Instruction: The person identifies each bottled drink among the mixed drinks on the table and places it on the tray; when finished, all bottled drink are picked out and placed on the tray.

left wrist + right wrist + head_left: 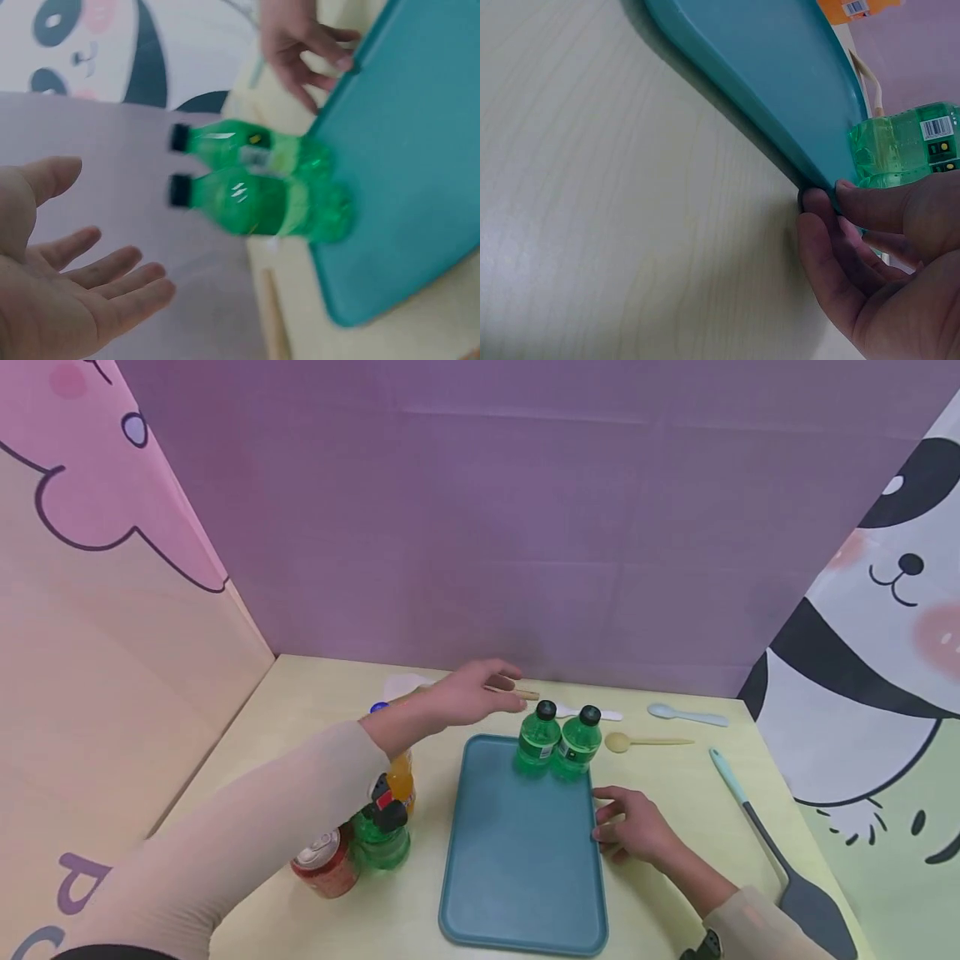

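I am looking down at a yellow table (300, 727) with a teal tray (517, 852) lying lengthwise away from me; two green bottles (557, 745) are standing upright side by side, touching each other, at the tray's far edge; their long axes are running straight up, black caps on top.

My left hand (468, 693) is hovering above the table just to the left of the bottles and slightly behind them; in the left wrist view the palm is showing bare, fingers (112, 289) spread and relaxed, holding nothing; the bottles are lying to its right, near but apart. A wooden stick (517, 692) is showing just beyond its fingertips; I cannot tell whether the hand is touching it.

My right hand (633, 828) is resting on the table at the tray's right rim, nearer me than the bottles; in the right wrist view its fingertips (829, 199) are pressing against the rim, loosely bent, not wrapping it.

I am judging the left hand to be the nearer one to the bottles; a sideways reach to the right would be meeting the left bottle first.

Left of the tray a red can (324, 862), another green bottle (381, 835) and an orange bottle (401, 777) are crowding together; spoons (686, 715) and a spatula (772, 839) are lying to the right.
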### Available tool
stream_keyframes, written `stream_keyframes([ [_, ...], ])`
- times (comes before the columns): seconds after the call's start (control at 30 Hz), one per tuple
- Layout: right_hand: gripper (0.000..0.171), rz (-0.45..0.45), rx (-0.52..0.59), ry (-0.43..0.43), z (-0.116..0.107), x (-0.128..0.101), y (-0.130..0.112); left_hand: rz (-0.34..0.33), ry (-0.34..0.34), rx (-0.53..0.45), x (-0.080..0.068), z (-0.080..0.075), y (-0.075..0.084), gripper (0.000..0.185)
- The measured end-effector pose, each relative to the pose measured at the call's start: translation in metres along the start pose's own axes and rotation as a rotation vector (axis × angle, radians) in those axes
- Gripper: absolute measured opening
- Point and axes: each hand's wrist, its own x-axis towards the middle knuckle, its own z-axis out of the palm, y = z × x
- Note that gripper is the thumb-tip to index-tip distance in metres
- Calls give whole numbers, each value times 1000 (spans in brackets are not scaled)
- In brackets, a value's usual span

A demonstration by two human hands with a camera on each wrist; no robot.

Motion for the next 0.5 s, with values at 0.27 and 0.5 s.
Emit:
stream_keyframes([
  [0.27, 62, -7, -5, -3, 0, 0, -2, 28, 88, 74, -48, -63, -9, 56],
  [0.5, 63, 8, 0, -5, 1, 0, 0, 27, 148, 160, -79, -94, -51, 63],
])
